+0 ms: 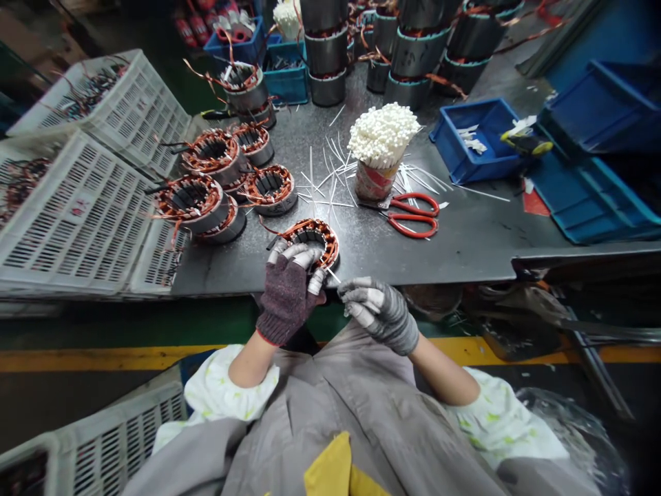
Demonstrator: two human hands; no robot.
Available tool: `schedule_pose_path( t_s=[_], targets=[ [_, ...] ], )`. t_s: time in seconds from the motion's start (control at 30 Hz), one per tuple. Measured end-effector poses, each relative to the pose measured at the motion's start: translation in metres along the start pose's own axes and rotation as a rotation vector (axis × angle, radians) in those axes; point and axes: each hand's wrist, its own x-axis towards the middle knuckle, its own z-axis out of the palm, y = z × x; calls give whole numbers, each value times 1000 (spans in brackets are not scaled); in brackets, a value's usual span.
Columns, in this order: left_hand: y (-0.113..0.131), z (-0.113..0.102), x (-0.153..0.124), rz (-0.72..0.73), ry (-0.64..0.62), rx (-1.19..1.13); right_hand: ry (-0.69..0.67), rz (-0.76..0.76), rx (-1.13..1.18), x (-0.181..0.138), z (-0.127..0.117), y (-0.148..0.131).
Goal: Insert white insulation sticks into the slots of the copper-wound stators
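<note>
My left hand (289, 293), in a dark maroon glove with white-wrapped fingertips, grips a motor stator (330, 241) at the table's front edge. The fingers lie over the near rim and the thumb is at its right side. Copper windings ring the stator's top, and part of it is hidden under the fingers. Just to the right, my right hand (379, 310) in a grey glove pinches a thin white cable tie (333, 276), which runs up to the stator's near right edge. Its far end cannot be made out against the windings.
More wound stators (269, 187) stand to the left, beside white slatted crates (77, 207). A can (374, 180) packed with white cable ties stands behind red-handled scissors (413, 215), loose white strips around it. Stacked stators (328, 62) rise at the back; blue bins (480, 138) stand right.
</note>
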Motion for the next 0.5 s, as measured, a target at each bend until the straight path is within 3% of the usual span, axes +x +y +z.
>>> schedule_pose_path(
  t_s=[0.2,0.37,0.5],
  targets=[
    [2,2,-1,-25,-7,14,192,195,-202,-5,15,2],
    [2,6,-3,-23,28,-4,-7,308,-418,21,26,-2],
    [3,7,-3,-26,37,34,93,333,-432,31,36,-3]
  ],
)
